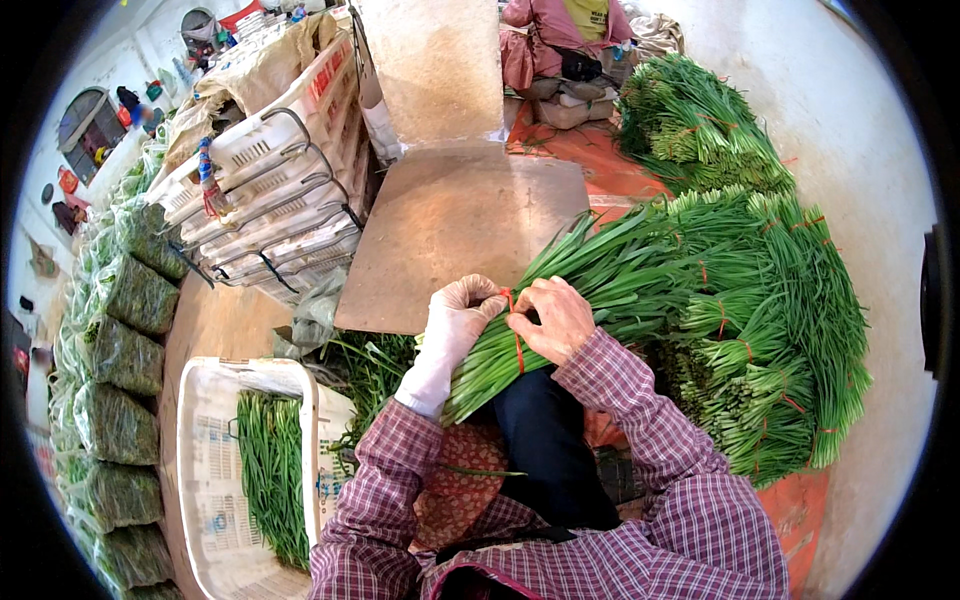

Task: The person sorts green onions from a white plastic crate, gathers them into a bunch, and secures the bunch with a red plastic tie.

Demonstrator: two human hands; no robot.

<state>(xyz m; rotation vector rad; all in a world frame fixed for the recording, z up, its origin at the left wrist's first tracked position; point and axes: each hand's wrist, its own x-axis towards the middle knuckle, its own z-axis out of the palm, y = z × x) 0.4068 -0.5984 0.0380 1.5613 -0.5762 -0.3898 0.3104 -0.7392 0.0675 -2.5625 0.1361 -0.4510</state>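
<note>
A bundle of long green garlic chives (484, 372) lies slantwise over my lap, pale stem ends toward me, leaves pointing up and right. An orange-red tie (519, 352) runs around its stems. My left hand (458, 318), in a whitish glove, pinches the tie at the top of the bundle. My bare right hand (556, 318) is closed beside it, fingertips at the same tie and resting against the chives. The exact grip of the right fingertips is partly hidden.
Tied chive bundles (740, 330) are heaped at my right, with another pile (700, 120) beyond. A white plastic crate (310, 440) holding chives stands at my left. Stacked white crates (290, 190), a brown board (450, 230), bagged bundles (125, 375) and a seated person (560, 40) are farther out.
</note>
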